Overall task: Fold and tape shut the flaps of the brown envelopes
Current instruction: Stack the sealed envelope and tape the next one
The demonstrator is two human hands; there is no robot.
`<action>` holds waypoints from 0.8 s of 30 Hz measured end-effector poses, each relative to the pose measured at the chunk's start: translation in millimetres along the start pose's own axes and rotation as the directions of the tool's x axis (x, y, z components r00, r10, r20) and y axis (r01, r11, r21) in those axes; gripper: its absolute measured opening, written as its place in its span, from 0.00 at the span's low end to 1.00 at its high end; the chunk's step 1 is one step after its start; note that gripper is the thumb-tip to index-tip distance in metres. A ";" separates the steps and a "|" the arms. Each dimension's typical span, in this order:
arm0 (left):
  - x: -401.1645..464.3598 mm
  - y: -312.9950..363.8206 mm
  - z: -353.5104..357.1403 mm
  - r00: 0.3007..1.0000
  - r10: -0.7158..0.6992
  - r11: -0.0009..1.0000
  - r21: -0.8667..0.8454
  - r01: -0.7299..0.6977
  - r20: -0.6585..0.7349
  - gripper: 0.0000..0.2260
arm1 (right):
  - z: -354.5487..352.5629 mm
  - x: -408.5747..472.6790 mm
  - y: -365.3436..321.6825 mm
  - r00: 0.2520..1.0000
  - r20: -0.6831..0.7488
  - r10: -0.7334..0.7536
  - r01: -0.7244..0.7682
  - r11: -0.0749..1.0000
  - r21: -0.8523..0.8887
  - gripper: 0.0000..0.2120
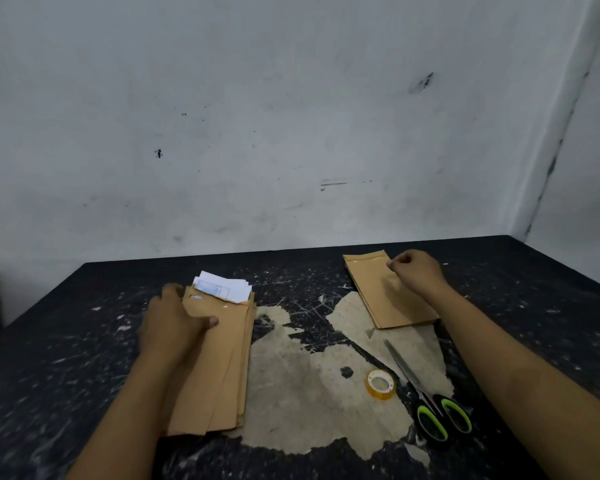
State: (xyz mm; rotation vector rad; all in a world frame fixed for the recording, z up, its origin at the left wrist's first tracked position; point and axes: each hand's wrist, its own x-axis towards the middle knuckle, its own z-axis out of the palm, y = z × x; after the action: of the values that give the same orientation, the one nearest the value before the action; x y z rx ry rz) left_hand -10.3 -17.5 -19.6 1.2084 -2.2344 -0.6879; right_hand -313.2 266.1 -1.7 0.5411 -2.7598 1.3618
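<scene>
head: worn camera, above the counter's (499, 271) near edge
facing: forward and down, toward the wall (291, 116)
range: close

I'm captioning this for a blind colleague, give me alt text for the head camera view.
A person's left hand grips a stack of brown envelopes with white papers poking out, while the right hand, fingers curled, rests on a sealed envelope pile. A tape roll and scissors lie on the scuffed black table.
</scene>
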 end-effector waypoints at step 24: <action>-42.1 45.2 -52.0 0.913 0.274 0.800 -0.599 -0.041 0.303 0.09 | 34.9 -145.7 -47.9 0.902 0.217 -0.372 0.297 0.902 0.314 0.13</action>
State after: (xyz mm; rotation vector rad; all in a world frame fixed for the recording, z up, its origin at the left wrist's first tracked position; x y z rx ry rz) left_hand 15.9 30.2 40.1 0.5988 -2.1187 -1.5069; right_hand -156.6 255.8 -10.8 1.2469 -2.4976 1.6929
